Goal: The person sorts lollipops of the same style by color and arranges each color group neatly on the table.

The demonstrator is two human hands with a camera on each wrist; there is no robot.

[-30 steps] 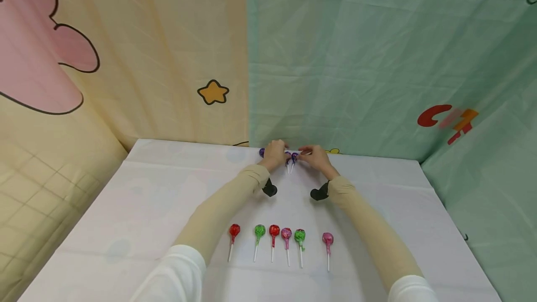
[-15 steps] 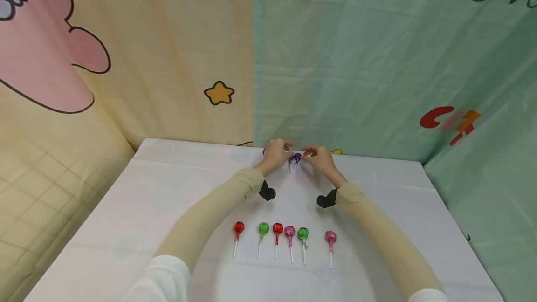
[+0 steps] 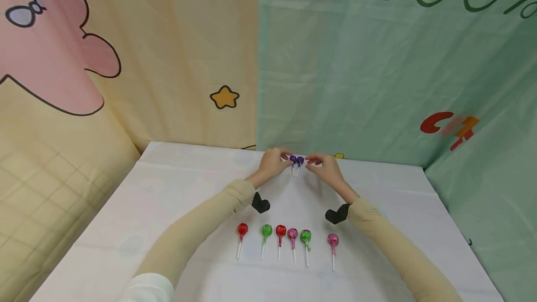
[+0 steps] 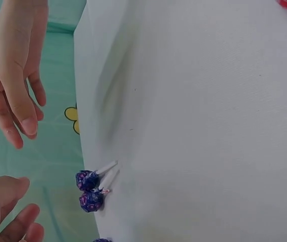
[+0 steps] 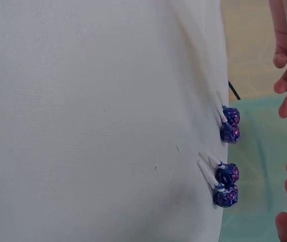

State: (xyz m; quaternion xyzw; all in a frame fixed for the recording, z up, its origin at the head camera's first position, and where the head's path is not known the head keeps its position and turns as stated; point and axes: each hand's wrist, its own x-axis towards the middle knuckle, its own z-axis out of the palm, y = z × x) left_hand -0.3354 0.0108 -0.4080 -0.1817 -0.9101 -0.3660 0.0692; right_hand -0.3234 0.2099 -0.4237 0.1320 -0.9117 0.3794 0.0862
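Note:
Two purple-wrapped lollipops (image 3: 296, 160) lie side by side at the far table edge, their white sticks toward me. My left hand (image 3: 271, 164) is just left of them, thumb and fingers parted. Just to their right is my right hand (image 3: 328, 169), fingers loosely bent. The left wrist view shows this pair (image 4: 89, 190) apart from both hands. Another purple pair (image 5: 230, 124) appears in the right wrist view beside the nearer pair (image 5: 227, 185); in the head view my left hand hides it. Neither hand holds anything.
Nearer on the white table (image 3: 189, 264), a spaced row holds red lollipops (image 3: 280, 230), green lollipops (image 3: 266, 230) and pink lollipops (image 3: 333, 238), sticks toward me. A printed curtain (image 3: 335, 83) hangs behind the far edge. Dark wrist pieces (image 3: 337, 214) sit under both cuffs.
My hands have drawn slightly apart, away from the two purple lollipops, which now show more fully between them. The head view has shifted a little. The front row stays as it was.

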